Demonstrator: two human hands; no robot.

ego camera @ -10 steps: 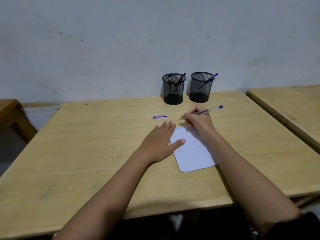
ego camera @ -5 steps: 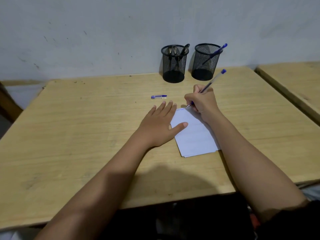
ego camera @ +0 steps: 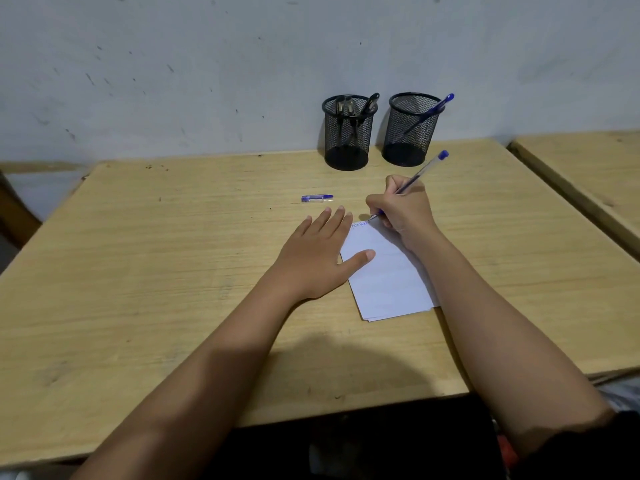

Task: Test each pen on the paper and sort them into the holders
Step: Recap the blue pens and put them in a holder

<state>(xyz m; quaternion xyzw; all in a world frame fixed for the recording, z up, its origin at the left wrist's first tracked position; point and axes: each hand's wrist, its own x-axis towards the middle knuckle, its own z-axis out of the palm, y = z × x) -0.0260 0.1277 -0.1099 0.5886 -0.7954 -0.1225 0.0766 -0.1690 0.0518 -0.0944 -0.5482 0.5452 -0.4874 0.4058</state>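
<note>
Over on the left side, the left hand [ego camera: 317, 252] lies flat, palm down, on the pale wooden desk [ego camera: 138, 271], forearm running in from the lower left. Its grip is spread wide, fingers fanned and pinching nothing, with the thumb stretched out onto the left edge of the white sheet of paper [ego camera: 388, 282], pinning it down. Just beyond those fingertips, a short blue-and-clear pen cap [ego camera: 317, 198] lies flat on the desk, well apart from everything else.

Moving right, the paper sits a little tilted, with a bit of blue scribble along its top edge. The right hand [ego camera: 401, 209] is curled at that top corner, forearm coming in from the lower right. Its grip is pressed together around a clear-barrelled pen with a blue end [ego camera: 420, 173], the tip touching the paper right at the scribble, the barrel slanting up and away to the right.

At the back of the desk, against the grey wall, two black wire-mesh holders stand upright side by side. The left holder [ego camera: 348, 140] has a few dark pens in it, one leaning to the right over the rim. The right holder [ego camera: 410, 133] carries a single blue pen [ego camera: 431, 112], leaning right with its end poking above the rim.
</note>
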